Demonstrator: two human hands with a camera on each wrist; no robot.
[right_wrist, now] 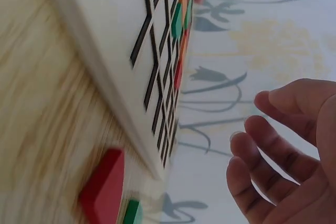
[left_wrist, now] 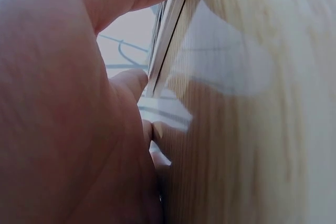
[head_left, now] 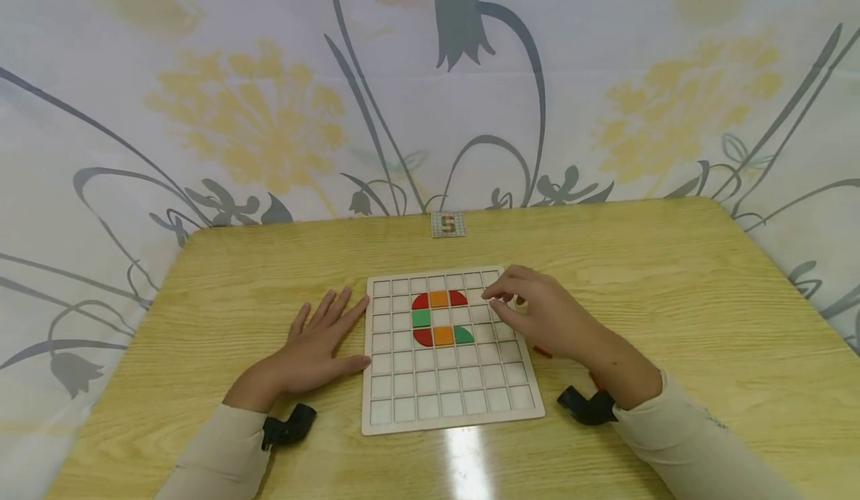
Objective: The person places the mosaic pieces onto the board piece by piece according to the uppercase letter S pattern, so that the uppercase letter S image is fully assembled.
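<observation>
A pale wooden grid board (head_left: 396, 414) lies on the table, with several red, orange and green pieces set in a C-like shape. Among them are an orange square (head_left: 438, 299), a green square (head_left: 421, 318) and a green quarter-round piece (head_left: 463, 334). My left hand (head_left: 312, 354) rests beside the board with fingers spread, its thumb and index finger touching the left edge. Over the board's upper right, my right hand (head_left: 540, 310) hovers with fingers loosely bent. Its thumb and index finger are apart, and in the right wrist view nothing shows between them.
Right of the board, partly under my right arm, lie a red piece (right_wrist: 105, 187) and a green piece (right_wrist: 133, 212). A small card (head_left: 448, 224) with a coloured S-like pattern lies at the table's back edge. A flower-patterned cloth (head_left: 403, 112) hangs behind.
</observation>
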